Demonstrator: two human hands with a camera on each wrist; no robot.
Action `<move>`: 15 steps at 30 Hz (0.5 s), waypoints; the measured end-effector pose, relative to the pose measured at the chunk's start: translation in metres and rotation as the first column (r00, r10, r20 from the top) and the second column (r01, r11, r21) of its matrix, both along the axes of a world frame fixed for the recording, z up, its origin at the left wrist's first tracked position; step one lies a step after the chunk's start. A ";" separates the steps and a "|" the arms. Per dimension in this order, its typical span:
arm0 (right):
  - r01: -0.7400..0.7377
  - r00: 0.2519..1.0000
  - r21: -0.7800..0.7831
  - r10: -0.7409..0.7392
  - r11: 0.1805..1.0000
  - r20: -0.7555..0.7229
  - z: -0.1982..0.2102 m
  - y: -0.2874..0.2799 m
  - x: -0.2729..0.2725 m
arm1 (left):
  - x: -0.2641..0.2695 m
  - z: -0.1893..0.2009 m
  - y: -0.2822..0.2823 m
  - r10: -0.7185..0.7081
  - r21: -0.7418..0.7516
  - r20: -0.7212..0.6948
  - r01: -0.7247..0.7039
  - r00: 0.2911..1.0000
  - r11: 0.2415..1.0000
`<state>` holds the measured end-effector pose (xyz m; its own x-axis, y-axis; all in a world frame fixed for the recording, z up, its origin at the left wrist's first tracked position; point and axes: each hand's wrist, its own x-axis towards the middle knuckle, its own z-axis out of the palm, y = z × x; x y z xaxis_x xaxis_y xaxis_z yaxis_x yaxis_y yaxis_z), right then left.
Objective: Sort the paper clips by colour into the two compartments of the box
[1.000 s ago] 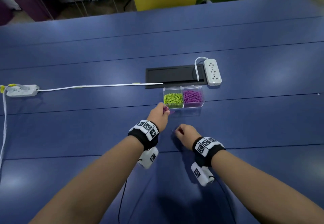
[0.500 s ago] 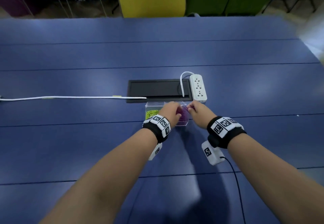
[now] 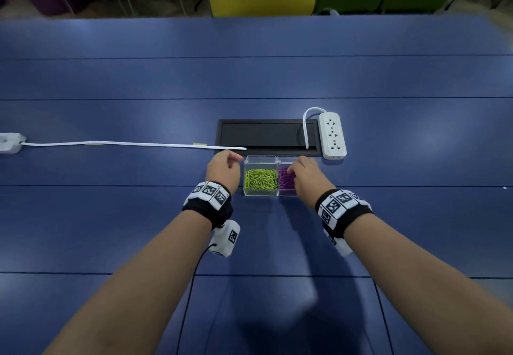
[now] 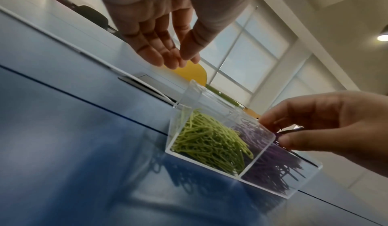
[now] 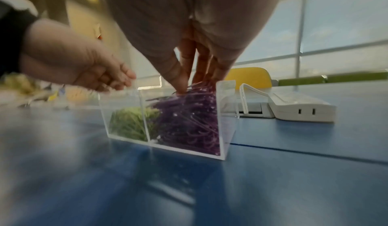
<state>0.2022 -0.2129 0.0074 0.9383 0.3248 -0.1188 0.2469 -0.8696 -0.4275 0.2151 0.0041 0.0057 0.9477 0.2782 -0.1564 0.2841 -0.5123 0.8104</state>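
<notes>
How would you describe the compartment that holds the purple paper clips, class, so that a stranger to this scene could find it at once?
Start at the black panel set into the blue table; just in front of it stands a clear box with two compartments. The purple paper clips fill the one nearer the white power strip, where the right hand reaches in. Its neighbour holds green paper clips.

Bright daylight from windows [image 5: 346,22], soft glare patches on blue table [image 3: 138,77], blurred wrist-view edges, wide-angle bowing
</notes>
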 end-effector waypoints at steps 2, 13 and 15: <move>0.032 0.999 0.132 -0.031 0.991 -0.008 0.008 -0.004 -0.002 | 0.003 -0.006 0.005 0.019 -0.008 -0.021 -0.019 1.000 1.000; 0.667 0.714 0.346 -0.434 0.660 -0.549 0.000 -0.031 0.038 | 0.033 -0.032 -0.006 -0.045 -0.298 -0.320 -0.055 0.946 0.953; 0.732 0.659 0.400 -0.423 0.552 -0.622 0.003 -0.028 0.039 | 0.032 -0.011 -0.011 -0.011 -0.442 -0.303 -0.130 0.953 0.887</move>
<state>0.2412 -0.2413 0.0104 0.8353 -0.1328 -0.5334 -0.5480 -0.2770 -0.7893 0.2475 -0.0071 -0.0050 0.8241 0.1644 -0.5421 0.5593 -0.0839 0.8247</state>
